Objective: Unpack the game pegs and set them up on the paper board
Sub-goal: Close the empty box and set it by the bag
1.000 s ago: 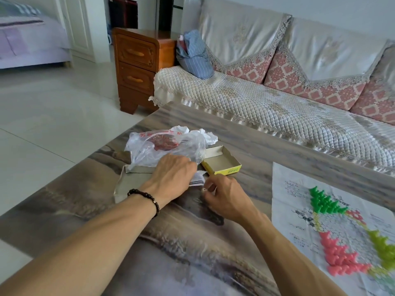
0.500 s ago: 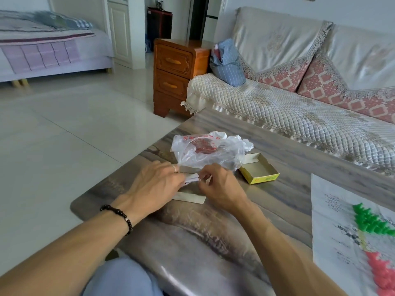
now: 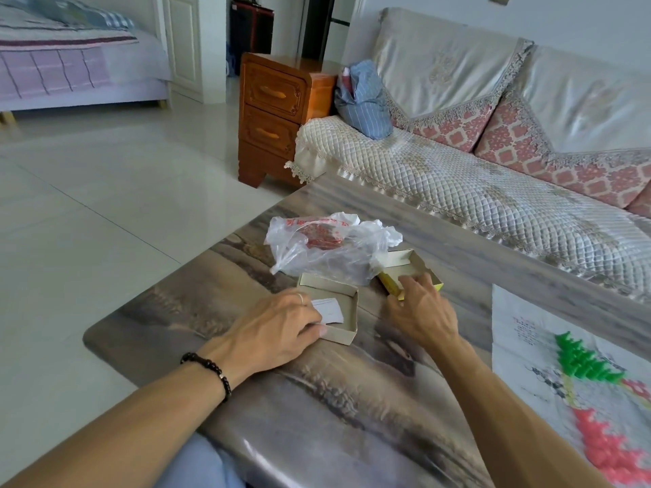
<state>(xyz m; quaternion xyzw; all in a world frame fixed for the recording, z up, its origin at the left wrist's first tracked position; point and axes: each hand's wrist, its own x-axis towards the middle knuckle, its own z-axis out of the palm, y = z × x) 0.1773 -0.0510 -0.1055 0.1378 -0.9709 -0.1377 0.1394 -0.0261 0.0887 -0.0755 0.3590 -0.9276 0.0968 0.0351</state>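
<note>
Fingers: left hand rests on grey tray | right hand grips yellow box | plastic bag behind

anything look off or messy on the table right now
Nothing spilled or damaged. The box is in two open halves: the grey tray under the left hand holds only a paper slip, and the yellow tray by the right hand sits askew, partly under the crumpled plastic bag. Green pegs and pink pegs stand grouped on the board.
</note>
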